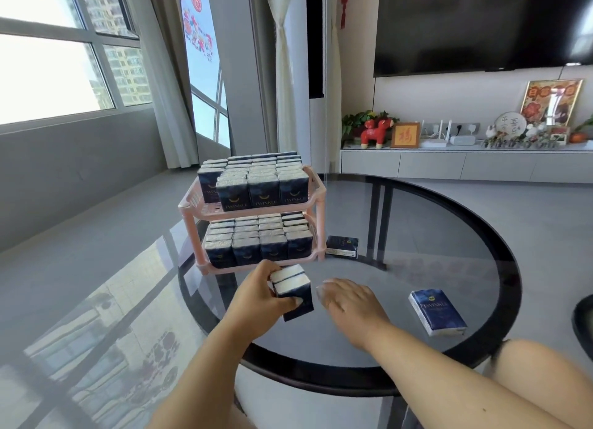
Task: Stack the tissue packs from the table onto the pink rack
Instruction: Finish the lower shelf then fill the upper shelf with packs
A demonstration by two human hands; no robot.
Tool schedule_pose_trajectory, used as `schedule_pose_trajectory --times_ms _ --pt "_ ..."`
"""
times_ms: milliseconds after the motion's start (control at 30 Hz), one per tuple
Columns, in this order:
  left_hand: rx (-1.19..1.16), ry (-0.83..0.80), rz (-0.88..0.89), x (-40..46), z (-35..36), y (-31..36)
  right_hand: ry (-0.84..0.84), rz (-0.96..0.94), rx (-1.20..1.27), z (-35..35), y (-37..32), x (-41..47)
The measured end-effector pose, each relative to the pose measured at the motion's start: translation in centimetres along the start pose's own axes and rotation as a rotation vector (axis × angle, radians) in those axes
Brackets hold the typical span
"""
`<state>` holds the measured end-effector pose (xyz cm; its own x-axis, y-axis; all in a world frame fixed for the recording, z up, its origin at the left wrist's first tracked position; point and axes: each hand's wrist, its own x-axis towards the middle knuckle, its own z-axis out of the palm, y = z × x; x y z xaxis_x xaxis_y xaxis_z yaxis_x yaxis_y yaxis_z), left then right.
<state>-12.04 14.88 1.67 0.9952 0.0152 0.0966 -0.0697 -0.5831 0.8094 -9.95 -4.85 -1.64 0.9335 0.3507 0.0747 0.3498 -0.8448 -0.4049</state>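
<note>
Dark blue tissue packs (293, 292) are gripped in the left hand (260, 297), ready for the two-tier pink plastic rack (316, 200); right hand (351, 303) flat, relaxed. Next, find free space.

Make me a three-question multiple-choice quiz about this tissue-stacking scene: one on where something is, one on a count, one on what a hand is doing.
1. Where does the pink rack stand?
A. On the glass table's left part
B. On the floor
C. On the TV cabinet

2. How many tissue packs lie loose on the table?
A. None
B. Two
C. Five

3. What is the left hand doing?
A. Resting flat
B. Gripping tissue packs
C. Touching the rack

Answers:
1 A: its feet sit on the glass.
2 B: one pack lies beside the rack, another near the right edge.
3 B: its fingers curl round the held packs, while the right hand is spread open.
</note>
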Motion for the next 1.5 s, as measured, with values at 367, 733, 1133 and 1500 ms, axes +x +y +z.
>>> schedule_pose_trajectory --times_ms 367,733,1133,1500 --pt "-0.009 0.246 0.067 -0.2 -14.1 3.3 -0.009 0.125 -0.230 1.8 -2.2 0.6" --pt "0.027 0.320 0.076 6.5 -21.0 6.3 0.066 0.120 -0.212 1.6 -2.3 0.6" --pt "0.234 0.249 0.029 12.4 -20.8 4.3 0.117 0.126 -0.202 1.7 -2.2 1.1" --pt "0.490 0.317 0.082 13.8 -18.9 2.2 0.113 0.132 -0.214 1.7 -2.4 1.2"
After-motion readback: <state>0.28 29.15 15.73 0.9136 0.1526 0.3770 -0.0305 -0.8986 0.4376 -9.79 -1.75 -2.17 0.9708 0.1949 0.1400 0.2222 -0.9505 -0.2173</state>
